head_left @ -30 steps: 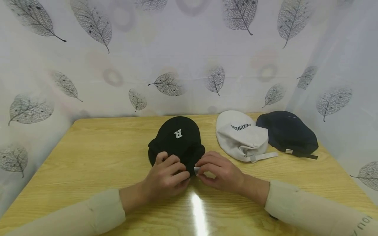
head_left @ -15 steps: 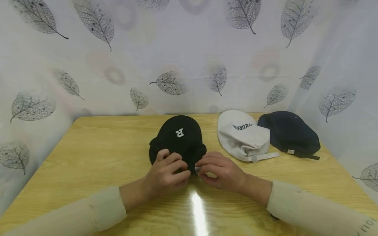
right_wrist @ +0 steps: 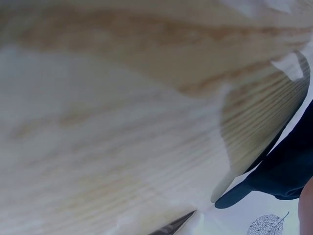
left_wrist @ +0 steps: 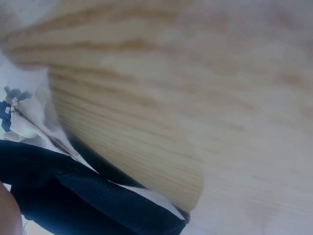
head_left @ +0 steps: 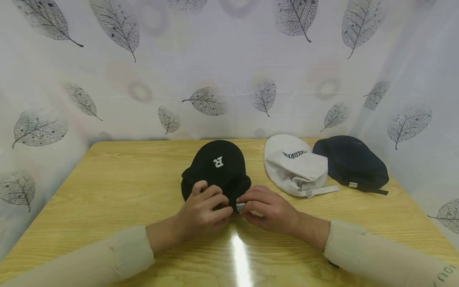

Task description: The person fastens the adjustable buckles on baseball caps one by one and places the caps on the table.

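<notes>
A black cap with a white letter R lies on the table in the head view, brim toward the far side. My left hand holds its near edge with curled fingers; the fingertips are partly hidden. At the near right of the cap, my right hand pinches a small silver buckle between thumb and fingers. The strap there is mostly hidden by the hands. In the left wrist view the black cap fills the lower left. The right wrist view shows part of the cap at the right edge.
A white cap with dark lettering lies to the right, its strap toward me. Beside it a navy cap touches or overlaps it. All rest on a wooden table, with a leaf-patterned curtain behind.
The buckle at my right fingertips has tilted slightly and shows more of its face. Both hands stay at the cap's near edge; the whole view has shifted a little.
</notes>
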{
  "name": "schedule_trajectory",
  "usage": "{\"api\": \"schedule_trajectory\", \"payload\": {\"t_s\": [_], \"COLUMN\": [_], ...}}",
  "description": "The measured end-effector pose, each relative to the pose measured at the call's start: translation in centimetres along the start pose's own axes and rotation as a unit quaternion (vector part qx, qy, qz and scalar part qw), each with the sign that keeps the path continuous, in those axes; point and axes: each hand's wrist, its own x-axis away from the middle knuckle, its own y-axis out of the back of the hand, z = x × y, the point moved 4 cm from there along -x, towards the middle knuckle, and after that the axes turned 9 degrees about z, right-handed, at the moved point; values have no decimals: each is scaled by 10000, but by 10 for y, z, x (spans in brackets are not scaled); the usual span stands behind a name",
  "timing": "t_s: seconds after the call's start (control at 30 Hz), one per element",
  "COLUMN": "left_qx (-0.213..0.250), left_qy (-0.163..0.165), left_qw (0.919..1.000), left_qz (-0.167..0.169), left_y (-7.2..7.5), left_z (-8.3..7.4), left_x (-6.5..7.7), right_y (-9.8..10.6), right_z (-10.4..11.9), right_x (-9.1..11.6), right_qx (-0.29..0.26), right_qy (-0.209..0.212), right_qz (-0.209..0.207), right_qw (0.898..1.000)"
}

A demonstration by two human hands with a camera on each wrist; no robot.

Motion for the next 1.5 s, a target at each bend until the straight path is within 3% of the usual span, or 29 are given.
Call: {"api": "schedule_trajectory", "payload": {"t_s": [0.5, 0.97, 1.5], "left_qx": [-118, -270, -162], "left_qy": [-60, 7, -60], "left_qw": [9999, 9994, 9998], "left_qz": [-62, 204, -27], "left_y": [-2, -3, -6], "left_z": [-1, -2, -4], "left_x": [-4, 4, -7], "right_y": [0, 3, 1], "right_z": [0, 2, -1], "right_x": [2, 2, 2], "right_qx": [-63, 173, 139], "right_qy": [11, -86, -124], "right_qz": [18, -97, -45], "right_qw": [10000, 9998, 9998]}}
